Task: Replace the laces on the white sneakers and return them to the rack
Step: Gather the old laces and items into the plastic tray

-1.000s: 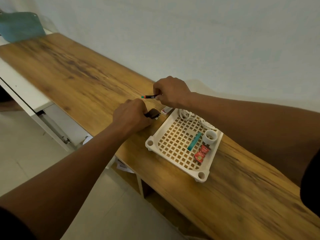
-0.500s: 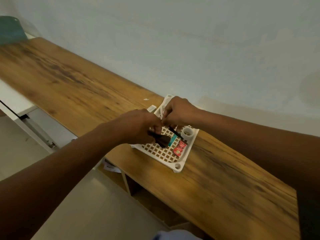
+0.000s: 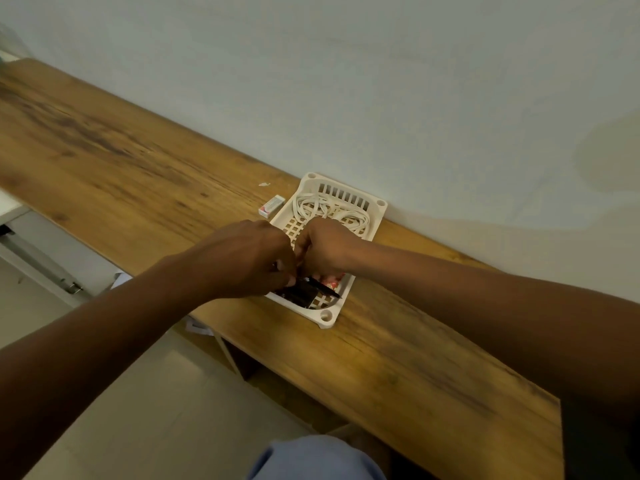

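1. Head view looks down on both hands, knuckle to knuckle over the near half of a white lattice tray [image 3: 375, 218] that sits on the wooden table [image 3: 138, 161] against its far edge, by the wall.
2. Left hand [image 3: 254, 259]: its fingers [image 3: 285, 271] are curled down and pinch a dark flat object [image 3: 303, 294], which hangs over the tray's near end; what that object is I cannot tell.
3. Right hand [image 3: 323, 251]: curled into a loose fist, it appears to grip a thin black pen [image 3: 323, 287] that slants out from under the hand toward the tray's near right corner; the fingertips themselves are hidden beneath the hand.
4. White laces [image 3: 322, 209] lie coiled in a loose tangle in the far half of the tray, just beyond the hands and not touched by either.
5. A red packet [image 3: 330, 280] peeks out under the right hand, inside the tray.
6. A small white box [image 3: 272, 206] lies on the table just beside the tray's far left side, with a tiny white scrap [image 3: 264, 184] a little farther along toward the wall.
7. Both forearms cross the table's near edge and cover much of the tray's middle.
8. Pale blue cloth [image 3: 311, 459] shows at the bottom of the view, below the table's near edge.
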A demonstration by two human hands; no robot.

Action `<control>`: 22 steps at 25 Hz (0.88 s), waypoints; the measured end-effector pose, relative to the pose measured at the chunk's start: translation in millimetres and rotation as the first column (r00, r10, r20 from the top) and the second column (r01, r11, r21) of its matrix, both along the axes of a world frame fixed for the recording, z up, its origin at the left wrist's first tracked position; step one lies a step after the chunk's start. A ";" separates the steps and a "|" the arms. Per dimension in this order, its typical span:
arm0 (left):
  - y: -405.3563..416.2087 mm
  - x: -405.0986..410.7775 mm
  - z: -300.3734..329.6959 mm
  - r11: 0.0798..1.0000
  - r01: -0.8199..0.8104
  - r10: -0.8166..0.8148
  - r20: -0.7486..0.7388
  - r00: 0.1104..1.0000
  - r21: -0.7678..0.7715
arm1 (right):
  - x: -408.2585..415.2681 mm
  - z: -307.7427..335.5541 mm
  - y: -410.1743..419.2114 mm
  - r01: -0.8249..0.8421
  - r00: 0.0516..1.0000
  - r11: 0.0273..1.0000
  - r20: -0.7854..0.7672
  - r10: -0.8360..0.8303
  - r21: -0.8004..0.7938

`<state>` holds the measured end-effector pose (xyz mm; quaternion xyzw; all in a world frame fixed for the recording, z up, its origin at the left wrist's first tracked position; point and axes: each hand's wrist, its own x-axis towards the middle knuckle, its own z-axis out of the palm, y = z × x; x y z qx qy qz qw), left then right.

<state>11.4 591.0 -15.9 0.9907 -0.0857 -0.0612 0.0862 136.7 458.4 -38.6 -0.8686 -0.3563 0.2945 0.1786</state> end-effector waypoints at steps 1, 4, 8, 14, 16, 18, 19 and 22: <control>-2.8 -2.0 -2.9 1.000 0.014 -0.014 -0.019 1.000 -0.015 | -0.9 -2.7 0.2 -0.041 0.997 0.999 0.072 0.039 0.022; -8.3 -7.7 -14.4 0.999 0.024 -0.025 -0.044 0.999 -0.025 | -3.3 -11.2 0.6 -0.058 0.990 0.993 0.137 0.044 0.101; -6.6 -10.4 -23.6 0.998 -0.009 0.006 -0.056 0.998 -0.063 | -7.0 -17.3 0.7 -0.074 0.982 0.989 0.182 0.050 0.127; 20.0 7.2 -14.3 0.813 -0.445 0.533 0.173 0.828 -0.377 | 13.4 -4.3 10.9 -0.058 0.930 0.966 0.365 -0.039 0.252; 30.8 17.4 -18.7 0.778 -0.551 0.616 0.192 0.764 -0.302 | 26.3 -2.4 28.2 -0.084 0.889 0.960 0.455 -0.049 0.267; 34.6 26.1 -26.9 0.784 -0.583 0.619 0.191 0.762 -0.214 | 39.4 -2.5 49.4 -0.121 0.875 0.969 0.484 0.001 0.216; 36.9 29.6 -31.7 0.783 -0.595 0.621 0.179 0.763 -0.182 | 44.2 -2.7 60.7 -0.142 0.869 0.974 0.492 0.039 0.174; 43.3 40.1 -38.5 0.755 -0.633 0.651 0.081 0.755 -0.172 | 50.3 -5.4 86.0 -0.165 0.845 0.986 0.519 0.131 0.021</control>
